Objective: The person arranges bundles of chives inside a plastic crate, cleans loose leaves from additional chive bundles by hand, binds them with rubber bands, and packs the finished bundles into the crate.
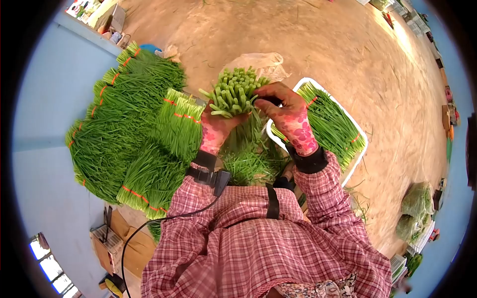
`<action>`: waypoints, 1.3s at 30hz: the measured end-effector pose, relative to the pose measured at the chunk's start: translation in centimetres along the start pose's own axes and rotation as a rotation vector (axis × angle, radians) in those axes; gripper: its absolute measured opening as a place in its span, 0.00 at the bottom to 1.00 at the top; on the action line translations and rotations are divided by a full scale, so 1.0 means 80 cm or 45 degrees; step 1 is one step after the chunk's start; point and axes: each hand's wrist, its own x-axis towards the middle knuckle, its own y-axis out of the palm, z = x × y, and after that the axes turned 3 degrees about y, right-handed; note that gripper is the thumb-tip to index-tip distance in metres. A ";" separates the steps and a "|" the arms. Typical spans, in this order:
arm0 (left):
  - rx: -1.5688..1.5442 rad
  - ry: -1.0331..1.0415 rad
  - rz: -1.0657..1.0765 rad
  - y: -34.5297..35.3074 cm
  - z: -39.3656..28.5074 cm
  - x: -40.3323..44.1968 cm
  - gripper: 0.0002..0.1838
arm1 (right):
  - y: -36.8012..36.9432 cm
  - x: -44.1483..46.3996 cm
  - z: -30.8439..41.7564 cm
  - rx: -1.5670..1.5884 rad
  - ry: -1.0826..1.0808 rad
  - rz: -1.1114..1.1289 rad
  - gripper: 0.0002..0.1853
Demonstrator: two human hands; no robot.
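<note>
An upright bunch of chives [233, 92], its pale cut stem ends facing up, stands in the grip of my left hand [221, 126]. My right hand [284, 107] is at the bunch's right edge, thumb and fingers pinched together on stems there. The leaves hang below, partly hidden by my hands. Left of my left hand lie tied chive bundles [181, 121] with orange bands. Beside my right wrist, a white basket [361, 154] holds more banded chives [330, 124]. Patterned pink sleeves or gloves cover both wrists.
A large heap of banded chives [134, 94] is stacked against the blue wall [59, 94] at left. Loose green leaves [253, 164] lie in front of my lap. A clear plastic bag [261, 62] rests on the brown floor [338, 44]. A black cable [164, 218] runs from my left wrist.
</note>
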 end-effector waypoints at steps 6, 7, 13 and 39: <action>-0.593 -0.111 -0.041 0.006 0.010 -0.013 0.36 | -0.001 -0.003 -0.011 0.266 0.256 -0.271 0.25; -0.609 -0.158 -0.014 0.006 0.009 -0.015 0.37 | -0.002 -0.003 -0.012 0.197 0.195 -0.328 0.29; -1.034 -0.438 0.055 0.011 0.000 -0.020 0.44 | -0.007 -0.004 0.001 0.376 0.452 -0.054 0.21; -0.797 -0.504 0.578 0.000 -0.052 0.061 0.35 | 0.018 -0.035 -0.088 0.800 0.651 0.264 0.27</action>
